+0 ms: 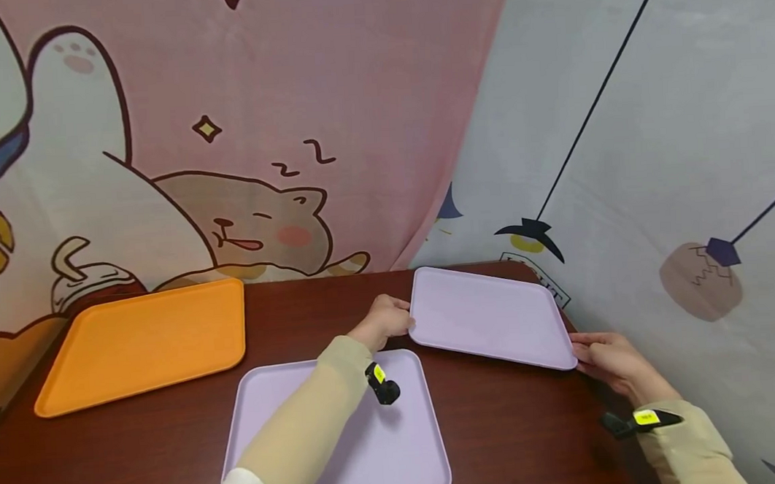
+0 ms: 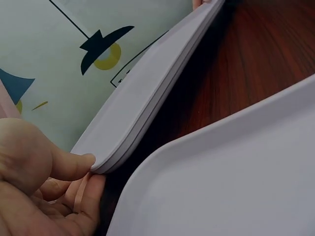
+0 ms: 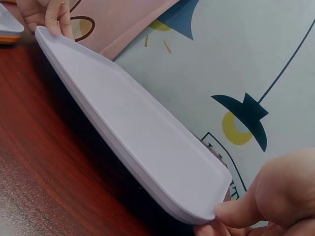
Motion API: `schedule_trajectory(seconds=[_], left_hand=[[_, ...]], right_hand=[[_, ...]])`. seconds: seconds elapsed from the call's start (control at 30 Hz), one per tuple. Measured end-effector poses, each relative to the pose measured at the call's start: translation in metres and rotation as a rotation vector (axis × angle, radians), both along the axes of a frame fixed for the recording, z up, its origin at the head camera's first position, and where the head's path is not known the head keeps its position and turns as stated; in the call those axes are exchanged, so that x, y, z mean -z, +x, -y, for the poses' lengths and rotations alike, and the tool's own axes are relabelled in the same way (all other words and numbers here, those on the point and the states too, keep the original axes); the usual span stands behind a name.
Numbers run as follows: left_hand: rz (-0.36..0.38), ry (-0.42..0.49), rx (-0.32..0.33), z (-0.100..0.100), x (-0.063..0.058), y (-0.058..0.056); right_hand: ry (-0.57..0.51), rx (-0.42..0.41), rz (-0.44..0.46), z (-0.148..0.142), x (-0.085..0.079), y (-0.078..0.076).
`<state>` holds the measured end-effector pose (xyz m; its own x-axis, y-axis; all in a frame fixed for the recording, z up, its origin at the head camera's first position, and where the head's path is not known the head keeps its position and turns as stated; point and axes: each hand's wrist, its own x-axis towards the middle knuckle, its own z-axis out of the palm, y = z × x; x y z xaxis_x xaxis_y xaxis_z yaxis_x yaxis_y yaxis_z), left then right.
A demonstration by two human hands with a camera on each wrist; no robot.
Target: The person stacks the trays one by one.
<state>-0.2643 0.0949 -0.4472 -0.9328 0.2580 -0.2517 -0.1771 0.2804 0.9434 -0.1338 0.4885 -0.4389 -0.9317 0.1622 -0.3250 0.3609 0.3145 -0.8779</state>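
Both hands hold pale lilac trays (image 1: 486, 316) by opposite ends at the back right of the table. Layered rims along the edge (image 2: 133, 135) in the left wrist view suggest a stack; how many trays cannot be told. My left hand (image 1: 386, 319) pinches the left end, thumb on top of the rim and fingers beneath. At the right end, my right hand (image 1: 612, 362) grips the near corner, its thumb (image 3: 236, 211) against the rim. A dark shadow under the trays shows in both wrist views. Another lilac tray (image 1: 385, 447) lies below my left forearm.
An orange tray (image 1: 149, 342) lies at the back left of the dark wooden table (image 1: 515, 425). An orange edge (image 3: 9, 39) shows beneath a lilac tray in the right wrist view. A printed cloth (image 1: 379, 89) hangs behind the table and along its right side.
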Motion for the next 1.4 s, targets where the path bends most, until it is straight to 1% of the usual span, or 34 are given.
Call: schedule_trajectory(seconds=[0.17,0.4,0.57,0.8,1.0,1.13,1.27,1.4], left_hand=[[0.019,0.067,0.004,0.003,-0.002,0.002],[0.043,0.101,0.0,0.005,-0.005,0.004],[0.049,0.138,0.003,0.01,-0.011,0.007],[0.026,0.14,0.02,0.021,-0.019,0.008],[0.025,0.132,0.037,0.034,-0.029,0.01],[0.03,0.125,0.036,0.043,-0.036,0.013],[0.032,0.114,0.031,0.052,-0.042,0.016],[0.023,0.123,0.03,0.061,-0.046,0.018]], right_hand=[[-0.032,-0.011,0.004,0.002,-0.002,0.003],[-0.068,-0.023,-0.006,0.001,-0.002,0.006],[-0.101,-0.03,-0.032,0.003,-0.007,0.008],[-0.094,-0.041,-0.054,0.011,-0.018,0.011],[-0.099,-0.04,-0.077,0.02,-0.028,0.013],[-0.124,-0.036,-0.094,0.028,-0.034,0.015],[-0.122,-0.027,-0.105,0.035,-0.04,0.016],[-0.124,-0.023,-0.108,0.041,-0.046,0.016]])
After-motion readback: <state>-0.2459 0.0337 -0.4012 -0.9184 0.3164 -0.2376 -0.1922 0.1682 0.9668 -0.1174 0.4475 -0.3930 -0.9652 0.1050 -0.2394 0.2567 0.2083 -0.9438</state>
